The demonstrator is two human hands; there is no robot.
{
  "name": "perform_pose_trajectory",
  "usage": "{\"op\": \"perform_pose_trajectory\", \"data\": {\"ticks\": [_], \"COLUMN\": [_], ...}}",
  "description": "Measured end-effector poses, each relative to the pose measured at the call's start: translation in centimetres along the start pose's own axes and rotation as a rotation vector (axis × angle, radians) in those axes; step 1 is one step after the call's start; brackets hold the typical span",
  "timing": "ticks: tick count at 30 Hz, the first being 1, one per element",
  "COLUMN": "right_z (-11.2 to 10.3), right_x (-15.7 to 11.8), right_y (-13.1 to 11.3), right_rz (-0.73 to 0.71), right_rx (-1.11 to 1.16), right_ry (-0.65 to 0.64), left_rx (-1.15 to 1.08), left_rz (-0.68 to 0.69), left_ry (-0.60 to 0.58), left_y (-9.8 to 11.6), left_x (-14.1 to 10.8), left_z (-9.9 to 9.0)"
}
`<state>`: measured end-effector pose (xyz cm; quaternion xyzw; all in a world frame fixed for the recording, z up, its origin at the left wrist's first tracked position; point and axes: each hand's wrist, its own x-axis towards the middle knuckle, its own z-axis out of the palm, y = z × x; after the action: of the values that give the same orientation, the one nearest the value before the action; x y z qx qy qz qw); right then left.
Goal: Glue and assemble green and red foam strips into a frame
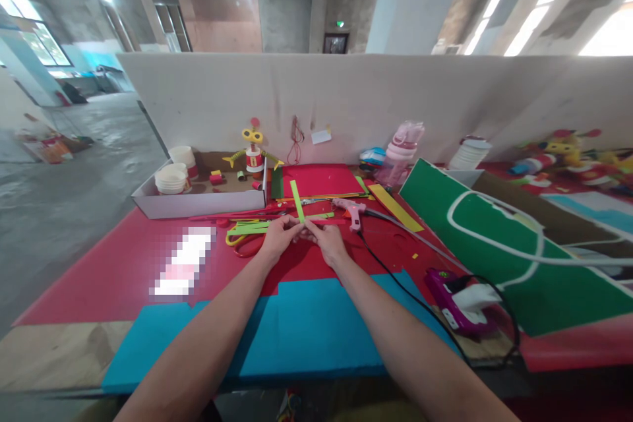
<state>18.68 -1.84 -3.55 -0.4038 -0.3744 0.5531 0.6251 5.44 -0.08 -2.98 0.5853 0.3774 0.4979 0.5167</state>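
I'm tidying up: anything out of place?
A white cable sprawls over the slanted green board on the right instead of lying coiled; a small yellow scrap sits alone on the red tabletop, like a stray offcut.

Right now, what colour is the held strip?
The strip is lime green, clearest in the head view.

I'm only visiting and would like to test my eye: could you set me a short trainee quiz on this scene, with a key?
1. True or false: the hands are held wide apart.
2. What colour is the glue gun? A blue; B pink; C black.
3. Fill in: the white cups stand in a shallow ____.

Key: 1 false, they meet at a light-green strip; 2 B; 3 box.
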Motion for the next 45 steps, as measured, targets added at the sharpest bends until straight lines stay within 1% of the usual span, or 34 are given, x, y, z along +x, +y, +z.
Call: {"op": "perform_pose_trajectory", "data": {"ticks": [4,8,11,15,20,29,36,40,45], "right_z": [-0.11,-0.1,-0.12,-0.16,-0.05,0.01,0.02,0.13,0.04], "right_x": [0.2,0.12,0.03,-0.06,-0.12,-0.19,-0.23,-0.43,-0.39], "right_y": [0.01,-0.05,-0.17,-0.39,-0.46,-0.22,-0.17,-0.44,-0.41], "right_rz": [-0.034,-0.034,-0.025,-0.018,-0.032,-0.02,-0.046,-0.065,-0.126], "right_rx": [-0.028,-0.044,-0.065,-0.088,-0.062,-0.065,-0.075,-0.064,-0.114], "right_ry": [0.006,-0.013,-0.019,-0.026,-0.005,-0.034,-0.053,-0.037,-0.021], "left_rx": [0.015,-0.042,-0.019,-0.016,-0.071,-0.166,-0.131,-0.121,-0.184], "left_rz": [-0.011,-0.009,0.009,0.017,-0.004,-0.078,-0.048,-0.032,-0.119], "left_ry": [0.019,-0.034,-0.05,-0.034,0.021,0.031,0.012,0.0,-0.018], "left_y": [0.29,0.11,-0.23,-0.37,-0.12,0.12,-0.18,-0.2,-0.17], "left_x": [-0.07,-0.03,0.04,0.1,0.13,-0.08,0.0,0.04,0.04], "left_z": [0.06,0.12,0.07,0.04,0.07,0.0,0.05,0.12,0.05]}}
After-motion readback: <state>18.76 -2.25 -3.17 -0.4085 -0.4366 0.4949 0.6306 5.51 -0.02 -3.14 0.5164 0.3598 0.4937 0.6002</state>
